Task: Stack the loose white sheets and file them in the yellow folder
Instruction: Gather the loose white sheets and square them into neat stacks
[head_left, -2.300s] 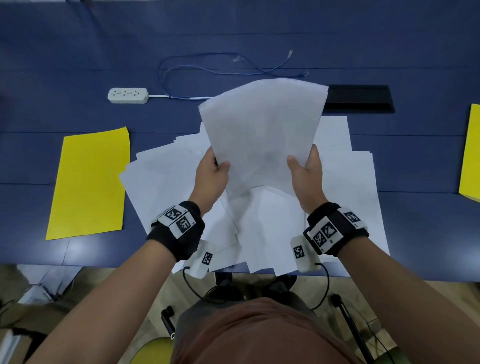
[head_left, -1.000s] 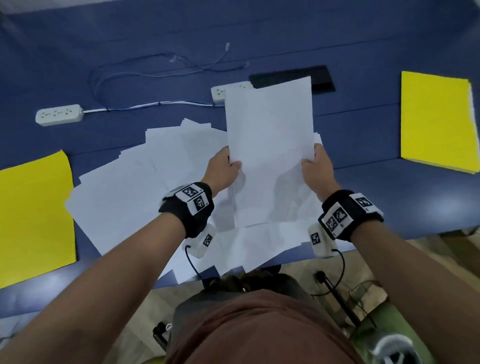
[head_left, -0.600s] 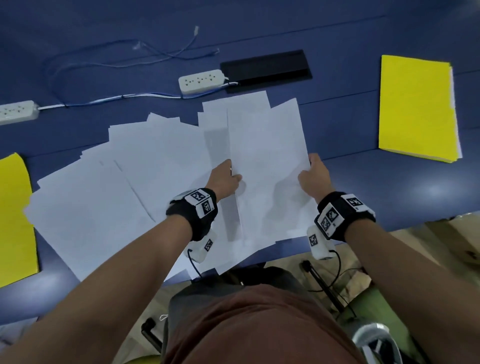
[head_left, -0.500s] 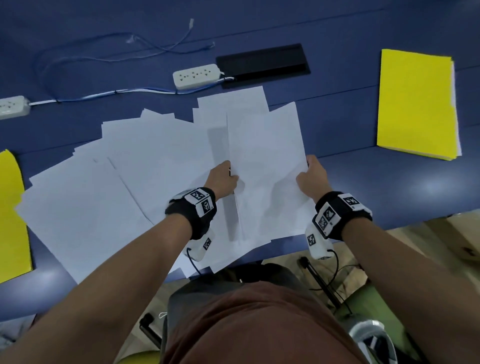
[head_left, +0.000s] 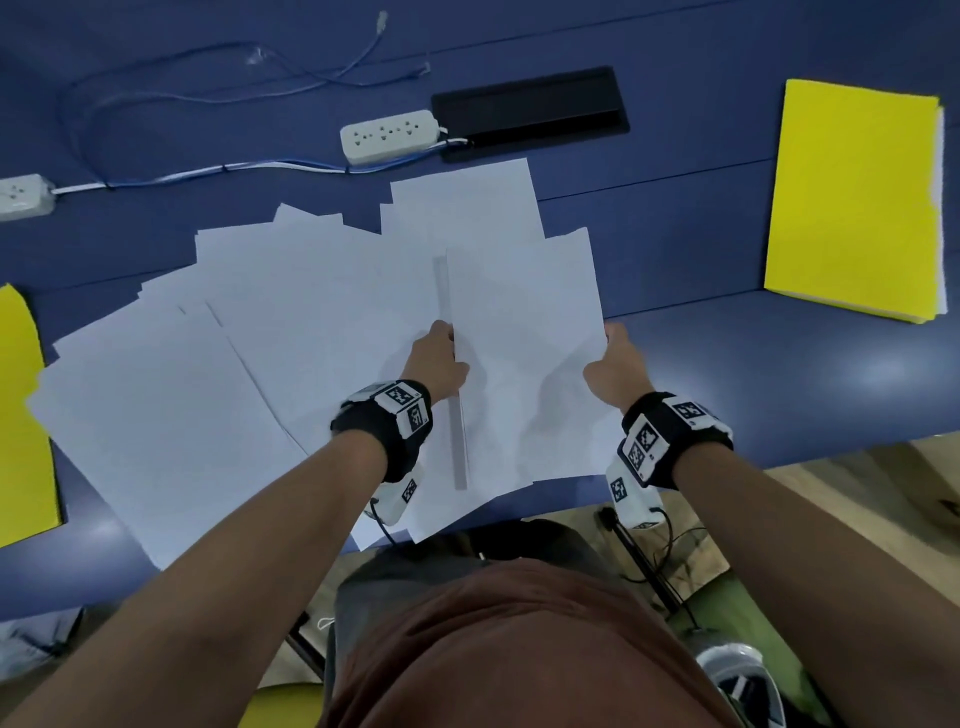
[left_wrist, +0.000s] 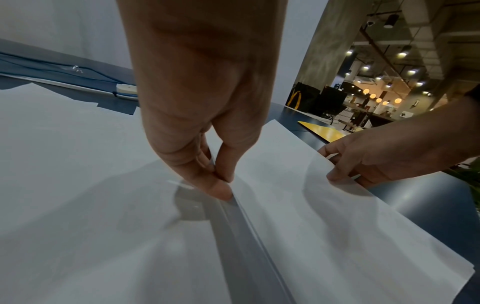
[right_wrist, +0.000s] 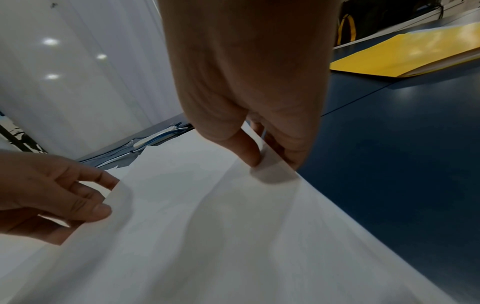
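Observation:
A small stack of white sheets (head_left: 524, 332) lies nearly flat, just above the table's near edge. My left hand (head_left: 441, 358) pinches its left edge (left_wrist: 233, 197) between thumb and fingers. My right hand (head_left: 613, 364) pinches the right edge (right_wrist: 275, 162) the same way. Several loose white sheets (head_left: 208, 374) fan out over the table to the left and behind. A yellow folder (head_left: 852, 202) with white paper inside lies shut at the far right. A second yellow folder (head_left: 21, 426) shows at the left edge.
Two white power strips (head_left: 389, 136) (head_left: 23, 193) with blue and white cables (head_left: 208, 171) lie at the back of the blue table (head_left: 779, 379). A black cable hatch (head_left: 530, 111) sits behind the sheets. Bare blue table separates the held stack from the right folder.
The held stack has come down from upright to nearly flat, squared between both hands, and has shifted toward the right side of the spread. My view has swung right.

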